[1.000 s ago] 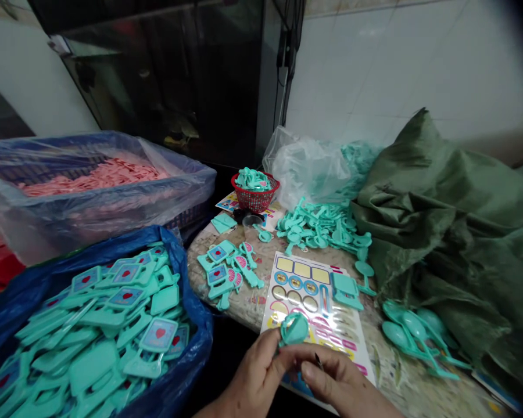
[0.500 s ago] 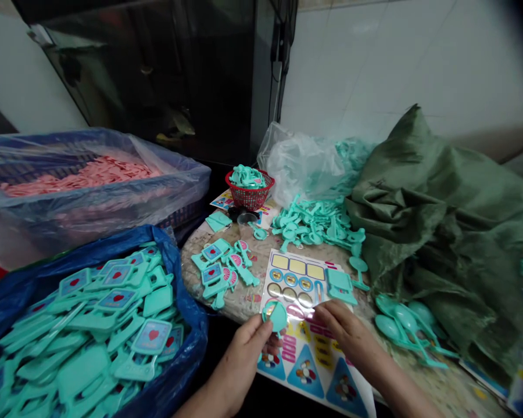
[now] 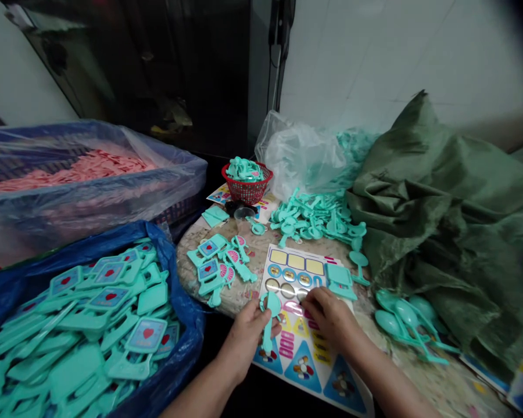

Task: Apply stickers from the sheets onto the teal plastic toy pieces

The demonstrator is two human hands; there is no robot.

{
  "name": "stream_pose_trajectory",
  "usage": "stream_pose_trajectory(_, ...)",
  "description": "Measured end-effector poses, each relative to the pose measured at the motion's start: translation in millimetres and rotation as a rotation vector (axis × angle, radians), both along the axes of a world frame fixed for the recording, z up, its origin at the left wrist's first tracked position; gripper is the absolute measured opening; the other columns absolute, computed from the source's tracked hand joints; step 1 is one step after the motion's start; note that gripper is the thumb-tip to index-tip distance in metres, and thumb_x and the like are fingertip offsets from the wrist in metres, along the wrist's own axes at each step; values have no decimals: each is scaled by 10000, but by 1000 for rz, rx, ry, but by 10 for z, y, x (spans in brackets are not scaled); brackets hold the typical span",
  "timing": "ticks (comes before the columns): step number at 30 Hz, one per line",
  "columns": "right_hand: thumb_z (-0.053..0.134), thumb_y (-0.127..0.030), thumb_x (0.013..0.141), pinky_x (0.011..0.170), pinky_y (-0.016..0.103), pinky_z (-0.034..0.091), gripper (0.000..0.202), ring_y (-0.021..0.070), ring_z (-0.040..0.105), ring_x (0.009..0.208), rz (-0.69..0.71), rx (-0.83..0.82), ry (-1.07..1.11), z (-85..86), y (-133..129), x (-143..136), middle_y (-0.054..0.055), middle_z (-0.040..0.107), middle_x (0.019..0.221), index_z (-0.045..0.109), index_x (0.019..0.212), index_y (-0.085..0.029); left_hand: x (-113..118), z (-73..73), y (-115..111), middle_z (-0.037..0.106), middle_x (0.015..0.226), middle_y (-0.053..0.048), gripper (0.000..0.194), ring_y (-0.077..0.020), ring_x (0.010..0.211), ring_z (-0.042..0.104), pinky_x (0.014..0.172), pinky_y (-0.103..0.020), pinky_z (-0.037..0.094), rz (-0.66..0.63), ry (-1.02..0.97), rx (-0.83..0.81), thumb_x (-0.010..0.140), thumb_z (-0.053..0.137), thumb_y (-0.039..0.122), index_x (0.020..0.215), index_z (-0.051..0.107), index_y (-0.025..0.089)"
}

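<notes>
My left hand [image 3: 250, 331] is closed around a small teal plastic toy piece [image 3: 270, 313] with a round head and a handle pointing down. The piece is over the left edge of a sticker sheet [image 3: 283, 366]. My right hand [image 3: 329, 313] is on the same sheet, fingers pinched together at the rightmost of three round silver-grey stickers [image 3: 287, 290]. Whether a sticker is between those fingertips is hidden. Just beyond the right hand, a teal square piece [image 3: 340, 276] lies on the sheet's edge. Teal pieces with pink stickers [image 3: 233, 258] lie left of the sheet.
A blue-lined bag [image 3: 174, 302] full of teal pieces stands at left, a plastic-lined crate [image 3: 178, 174] of pink pieces behind it. On the table [image 3: 244, 299] are a red basket [image 3: 247, 188], a teal pile [image 3: 318, 217], and spoons [image 3: 407, 319] beside green cloth [image 3: 444, 232].
My right hand has moved up and left on the sheet, to the silver-grey round stickers. The toy piece in my left hand has turned so its handle shows below.
</notes>
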State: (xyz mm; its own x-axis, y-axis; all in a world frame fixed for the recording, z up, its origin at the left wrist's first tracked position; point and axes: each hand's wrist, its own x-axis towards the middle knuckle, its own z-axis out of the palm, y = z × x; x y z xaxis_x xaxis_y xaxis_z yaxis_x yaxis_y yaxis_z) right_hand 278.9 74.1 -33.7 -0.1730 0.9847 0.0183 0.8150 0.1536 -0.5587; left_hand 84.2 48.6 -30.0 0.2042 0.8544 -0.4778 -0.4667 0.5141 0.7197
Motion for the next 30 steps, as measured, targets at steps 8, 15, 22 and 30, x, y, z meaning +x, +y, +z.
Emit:
stream_pose_trajectory(8,404,-301,827,660,280,400,170,170,525,706,8,-32,-17,-3,35,-17,38,546,777,507,726,-211,15,-12,20,585,721,25,431,-146,702,593,764,-310,472,-9,18,11,567,773,406,875,583,172)
stream_pose_trajectory(15,471,-339,807,615,256,383,148,158,552,690,-60,-80,-41,-12,60,-63,22,600,789,523,741,-217,20,35,22,557,663,41,494,-136,663,576,717,-290,464,-10,33,22,561,773,414,944,573,175)
stream_pose_trajectory(22,620,-368,690,475,228,294,171,118,495,487,-71,-158,-78,141,212,-94,-27,595,551,565,636,-216,49,-16,-9,583,744,13,528,-156,709,604,717,-297,488,57,50,76,564,780,406,965,549,152)
stream_pose_trajectory(30,511,-354,797,537,242,287,166,140,528,604,-120,-6,-179,231,-154,-139,4,604,704,523,707,-215,62,-83,7,637,742,-17,465,-167,667,627,723,-323,502,54,50,96,571,778,378,919,582,140)
